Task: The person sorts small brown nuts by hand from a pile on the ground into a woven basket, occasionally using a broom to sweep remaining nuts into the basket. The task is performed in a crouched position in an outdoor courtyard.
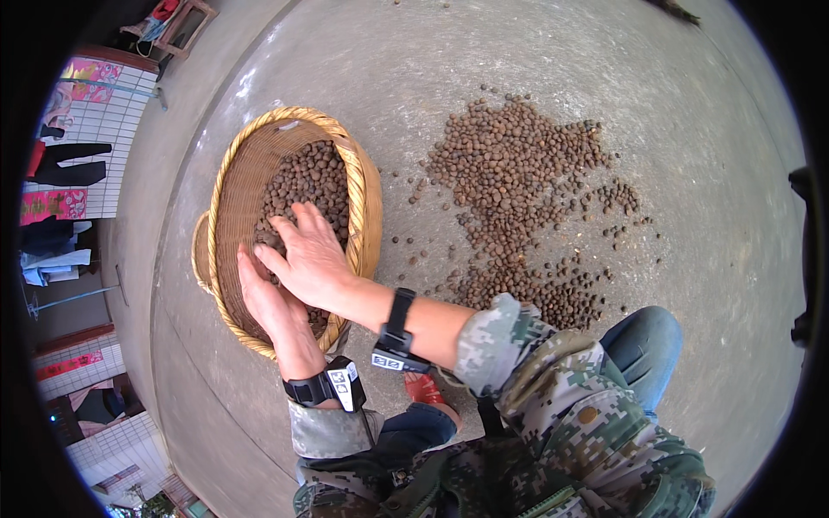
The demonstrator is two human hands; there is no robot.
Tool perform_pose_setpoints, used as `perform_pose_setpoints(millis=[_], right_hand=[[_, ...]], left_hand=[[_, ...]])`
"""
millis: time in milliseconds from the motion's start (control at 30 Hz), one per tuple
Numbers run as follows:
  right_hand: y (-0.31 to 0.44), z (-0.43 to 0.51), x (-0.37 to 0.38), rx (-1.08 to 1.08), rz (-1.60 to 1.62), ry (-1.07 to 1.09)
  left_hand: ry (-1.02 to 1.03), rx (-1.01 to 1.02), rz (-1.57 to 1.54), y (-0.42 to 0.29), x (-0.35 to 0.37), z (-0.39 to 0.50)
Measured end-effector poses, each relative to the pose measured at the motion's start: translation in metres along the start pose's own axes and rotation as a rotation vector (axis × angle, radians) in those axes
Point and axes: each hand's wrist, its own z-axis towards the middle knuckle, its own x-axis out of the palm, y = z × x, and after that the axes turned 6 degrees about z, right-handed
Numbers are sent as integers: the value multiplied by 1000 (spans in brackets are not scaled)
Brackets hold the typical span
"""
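A woven wicker basket (243, 168) with a thick braided rim stands before me, holding many round brown nuts or seeds (317, 171) against its right side. My right hand (314, 259) reaches over the near right rim, palm down, fingers spread, its fingertips at the nuts. Below and to its left, my left hand (272, 307) is inside the basket with its fingers stretched out. Its palm is partly hidden behind the right hand, so whether nuts lie between the hands cannot be seen. A loose pile of the same nuts (511, 162) spreads across the concrete floor right of the basket.
Stray nuts (414, 259) lie between basket and pile. My jeans-clad knee (647, 356) is close to the pile's near edge, and a red shoe (424, 388) is below the basket. At the far left, clothes (71, 162) hang before a tiled wall; a wooden stool (184, 29) stands at upper left.
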Motion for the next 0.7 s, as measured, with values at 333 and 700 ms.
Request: perform_pose_setpoints(millis=[333,700], right_hand=[[-194,30,-253,-169,-339,-345],[-387,-14,-426,360,-972,-385]], left_hand=[[600,468,408,130,96,-93],[815,272,1113,301,136,-38]])
